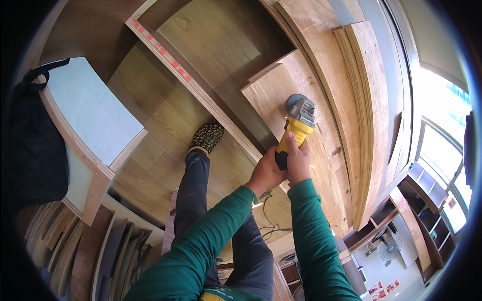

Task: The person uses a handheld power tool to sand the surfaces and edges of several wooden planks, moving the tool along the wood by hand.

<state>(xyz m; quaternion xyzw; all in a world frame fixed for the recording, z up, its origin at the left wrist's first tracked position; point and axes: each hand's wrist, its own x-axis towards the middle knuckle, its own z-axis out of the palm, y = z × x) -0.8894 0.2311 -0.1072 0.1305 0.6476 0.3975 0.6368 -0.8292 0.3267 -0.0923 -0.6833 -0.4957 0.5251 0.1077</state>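
Observation:
An angle grinder (300,127), yellow with a grey head and a black rear end, is in both my hands. My right hand (299,161) is closed around its body, thumb lying along the yellow casing. Close beside it, my left hand (266,173) wraps the black rear end; some of its fingers are hidden. The grinder's blue-grey disc (293,102) is over a light wooden board (268,93). Whether the disc touches the wood I cannot tell. A small bright spark-like spot shows beside the head.
A long plywood edge with red marks (163,51) crosses ahead of my shoe (207,136). Stacked curved plywood strips (364,115) lie at right. A white-topped piece (93,110) with a black cloth (32,145) stands left. A dark cable (268,220) trails near my legs; boards stand lower left.

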